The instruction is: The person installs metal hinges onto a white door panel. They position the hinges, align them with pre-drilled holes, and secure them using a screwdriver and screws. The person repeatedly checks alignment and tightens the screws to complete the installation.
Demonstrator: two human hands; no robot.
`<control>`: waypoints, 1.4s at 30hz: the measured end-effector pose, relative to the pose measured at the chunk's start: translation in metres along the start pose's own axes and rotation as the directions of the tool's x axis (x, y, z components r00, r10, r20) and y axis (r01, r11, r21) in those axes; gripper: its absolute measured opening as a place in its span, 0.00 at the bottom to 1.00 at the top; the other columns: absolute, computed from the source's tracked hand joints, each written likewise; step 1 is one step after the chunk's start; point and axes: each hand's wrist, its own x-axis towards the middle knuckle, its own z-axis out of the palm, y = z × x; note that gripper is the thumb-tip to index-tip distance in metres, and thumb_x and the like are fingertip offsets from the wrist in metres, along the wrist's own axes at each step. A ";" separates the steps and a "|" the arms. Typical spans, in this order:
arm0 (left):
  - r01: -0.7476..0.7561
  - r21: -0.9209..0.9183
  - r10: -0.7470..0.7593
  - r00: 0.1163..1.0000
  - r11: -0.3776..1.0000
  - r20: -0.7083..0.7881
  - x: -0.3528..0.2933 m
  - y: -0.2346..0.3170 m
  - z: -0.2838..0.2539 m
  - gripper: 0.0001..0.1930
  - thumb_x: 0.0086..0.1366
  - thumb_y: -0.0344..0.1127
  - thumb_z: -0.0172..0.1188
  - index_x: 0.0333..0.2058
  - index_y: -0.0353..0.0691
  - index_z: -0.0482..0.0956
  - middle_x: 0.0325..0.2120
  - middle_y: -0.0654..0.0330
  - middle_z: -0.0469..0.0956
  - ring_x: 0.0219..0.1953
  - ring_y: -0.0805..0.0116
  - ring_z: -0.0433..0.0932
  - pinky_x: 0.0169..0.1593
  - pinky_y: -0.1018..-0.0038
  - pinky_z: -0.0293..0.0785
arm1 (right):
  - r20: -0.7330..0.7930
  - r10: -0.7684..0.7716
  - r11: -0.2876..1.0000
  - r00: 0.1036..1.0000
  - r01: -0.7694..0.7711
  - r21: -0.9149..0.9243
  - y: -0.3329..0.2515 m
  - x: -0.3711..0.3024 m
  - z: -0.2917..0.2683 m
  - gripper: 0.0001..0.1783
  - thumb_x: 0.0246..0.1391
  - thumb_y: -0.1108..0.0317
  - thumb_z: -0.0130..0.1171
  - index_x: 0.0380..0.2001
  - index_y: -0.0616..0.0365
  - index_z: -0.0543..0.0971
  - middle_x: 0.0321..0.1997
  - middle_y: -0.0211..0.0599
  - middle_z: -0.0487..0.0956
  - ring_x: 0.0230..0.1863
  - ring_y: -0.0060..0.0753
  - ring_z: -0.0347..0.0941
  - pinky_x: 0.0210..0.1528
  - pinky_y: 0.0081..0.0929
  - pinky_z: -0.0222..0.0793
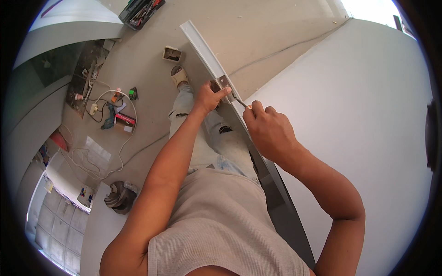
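A long white metal profile [202, 46] runs from the upper middle down along the edge of the large white panel [350, 119]. On it sits a small brownish metal bracket [223, 82] with holes in it. My left hand [211, 97] is closed around the profile at the bracket, its thumb pressing on the bracket's lower end. In my right hand [272, 131] is a screwdriver [240, 101], its handle mostly hidden by the fingers. The dark shaft slants up left, its tip at the bracket beside my left thumb; any screw there is too small to make out.
An open toolbox [142, 13] lies on the floor at the far left. Nearer are a small open box [172, 54], a red box [125, 121], a green-and-black object [133, 94] and a looping white cable [136, 115]. My sandalled foot [179, 76] stands left of the profile.
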 end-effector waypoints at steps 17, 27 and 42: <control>-0.014 -0.196 0.004 0.999 0.981 -0.052 -0.009 0.001 0.010 0.24 0.56 0.40 0.73 0.44 0.30 0.75 0.35 0.59 0.81 0.36 0.74 0.78 0.43 0.76 0.75 | -0.036 0.031 0.999 0.999 -0.030 0.018 0.003 0.002 0.000 0.06 0.46 0.73 0.59 0.28 0.61 0.74 0.31 0.41 0.71 0.25 0.34 0.75 0.22 0.29 0.74; 0.006 -0.205 -0.013 0.999 0.979 -0.035 -0.011 0.005 0.009 0.22 0.57 0.37 0.72 0.45 0.31 0.75 0.37 0.60 0.80 0.38 0.75 0.78 0.44 0.77 0.75 | -0.054 0.045 0.998 0.997 -0.043 0.040 0.002 0.001 0.000 0.06 0.46 0.73 0.59 0.28 0.62 0.74 0.32 0.40 0.72 0.26 0.35 0.75 0.21 0.29 0.74; -0.031 -0.113 0.026 0.999 0.993 -0.044 -0.006 -0.004 0.010 0.21 0.57 0.37 0.72 0.44 0.30 0.76 0.37 0.59 0.81 0.38 0.74 0.78 0.45 0.76 0.75 | 0.071 0.074 0.997 0.995 -0.075 0.002 0.000 0.000 -0.004 0.11 0.45 0.74 0.60 0.35 0.62 0.74 0.36 0.43 0.72 0.29 0.42 0.78 0.25 0.35 0.75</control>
